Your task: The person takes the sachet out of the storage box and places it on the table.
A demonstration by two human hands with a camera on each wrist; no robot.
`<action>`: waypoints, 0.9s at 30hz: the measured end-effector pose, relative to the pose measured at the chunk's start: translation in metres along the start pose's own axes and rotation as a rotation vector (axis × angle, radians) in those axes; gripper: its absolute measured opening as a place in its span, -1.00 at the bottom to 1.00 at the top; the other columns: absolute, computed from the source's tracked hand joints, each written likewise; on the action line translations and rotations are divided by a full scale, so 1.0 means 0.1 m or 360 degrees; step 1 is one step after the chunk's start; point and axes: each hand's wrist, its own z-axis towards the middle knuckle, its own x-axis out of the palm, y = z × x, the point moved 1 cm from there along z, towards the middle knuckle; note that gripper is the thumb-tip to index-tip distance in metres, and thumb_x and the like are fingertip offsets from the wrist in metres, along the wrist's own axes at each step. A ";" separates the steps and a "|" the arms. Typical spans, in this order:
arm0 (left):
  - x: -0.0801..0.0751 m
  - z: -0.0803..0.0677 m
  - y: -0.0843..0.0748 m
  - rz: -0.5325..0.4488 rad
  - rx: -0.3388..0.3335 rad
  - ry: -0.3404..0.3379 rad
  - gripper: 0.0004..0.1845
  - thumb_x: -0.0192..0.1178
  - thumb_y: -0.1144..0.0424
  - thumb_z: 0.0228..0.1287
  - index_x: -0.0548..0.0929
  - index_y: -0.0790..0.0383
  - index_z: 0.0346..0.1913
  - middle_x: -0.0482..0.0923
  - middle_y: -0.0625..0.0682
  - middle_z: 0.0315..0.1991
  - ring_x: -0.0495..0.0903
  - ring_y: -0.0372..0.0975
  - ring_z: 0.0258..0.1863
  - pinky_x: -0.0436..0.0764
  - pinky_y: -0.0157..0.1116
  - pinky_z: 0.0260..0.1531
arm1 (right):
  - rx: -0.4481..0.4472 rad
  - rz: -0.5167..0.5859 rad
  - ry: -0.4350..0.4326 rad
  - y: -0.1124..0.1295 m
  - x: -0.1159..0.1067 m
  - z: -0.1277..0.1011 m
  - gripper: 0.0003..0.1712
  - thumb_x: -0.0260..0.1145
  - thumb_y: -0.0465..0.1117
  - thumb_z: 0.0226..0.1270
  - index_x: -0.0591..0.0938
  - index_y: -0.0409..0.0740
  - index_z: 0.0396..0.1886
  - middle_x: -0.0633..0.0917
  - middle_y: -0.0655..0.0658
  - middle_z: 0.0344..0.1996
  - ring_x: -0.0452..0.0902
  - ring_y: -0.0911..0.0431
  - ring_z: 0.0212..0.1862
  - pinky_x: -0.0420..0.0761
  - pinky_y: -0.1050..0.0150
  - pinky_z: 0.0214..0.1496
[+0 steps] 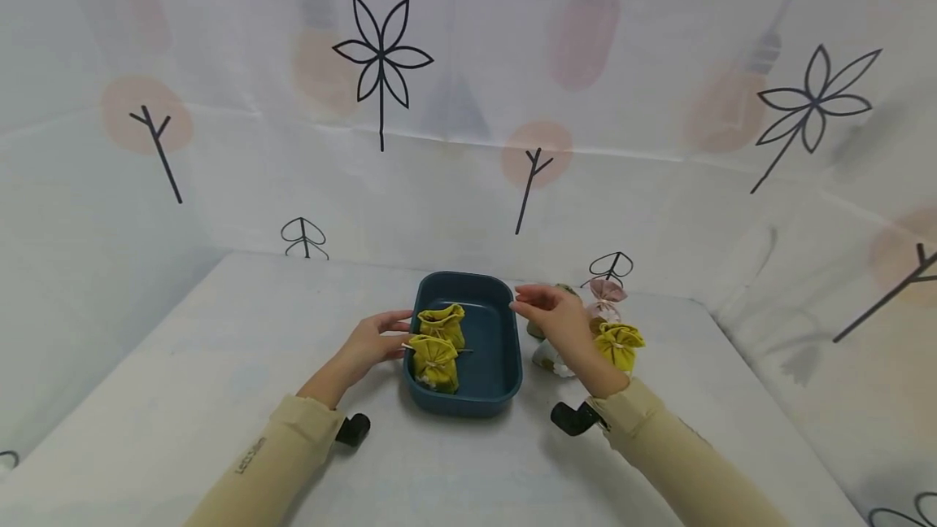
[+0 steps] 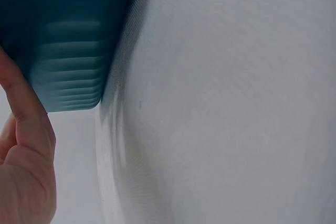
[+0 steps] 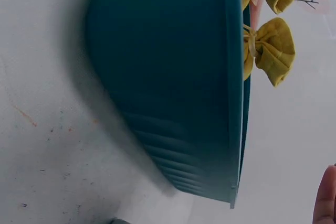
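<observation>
A dark teal tray [image 1: 501, 364] sits mid-table with two yellow drawstring pouches [image 1: 435, 344] in its left half. My left hand [image 1: 381, 336] rests with straight fingers against the tray's left wall [image 2: 68, 51]. My right hand [image 1: 552, 315] hovers open just right of the tray's far right corner, holding nothing. In the right wrist view the tray's outer wall [image 3: 173, 82] fills the frame, with the pouches [image 3: 270, 51] showing above its rim. Behind my right hand lie another yellow pouch [image 1: 619, 346], a pink pouch [image 1: 606, 293] and a whitish one [image 1: 547, 358].
The table [image 1: 220, 364] is covered in white cloth and walled by a printed white curtain [image 1: 454, 120] at the back and sides. Black wrist cameras [image 1: 574, 417] sit on both sleeves.
</observation>
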 end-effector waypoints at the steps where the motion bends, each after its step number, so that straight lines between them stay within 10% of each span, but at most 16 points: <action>1: 0.00 0.00 0.00 0.0000 0.0000 -0.0001 -0.49 0.23 0.37 0.22 0.45 0.15 0.25 0.47 0.19 0.07 0.60 -0.18 -0.25 0.63 -0.27 -0.23 | 0.0013 -0.0019 0.0006 0.01 0.01 0.01 -0.52 0.43 0.05 0.06 0.66 -0.10 -0.06 0.68 -0.06 -0.23 0.56 0.09 -0.16 0.59 0.32 -0.13; 27: -0.01 -0.01 -0.01 -0.0011 0.0024 0.0014 -0.49 0.21 0.36 0.24 0.43 0.18 0.26 0.47 0.21 0.07 0.60 -0.20 -0.24 0.63 -0.25 -0.23 | -0.0102 0.0089 0.0224 0.19 0.28 0.22 -0.59 0.43 -0.13 0.11 0.65 -0.18 -0.04 0.66 -0.12 -0.17 0.55 0.05 -0.09 0.56 0.16 -0.01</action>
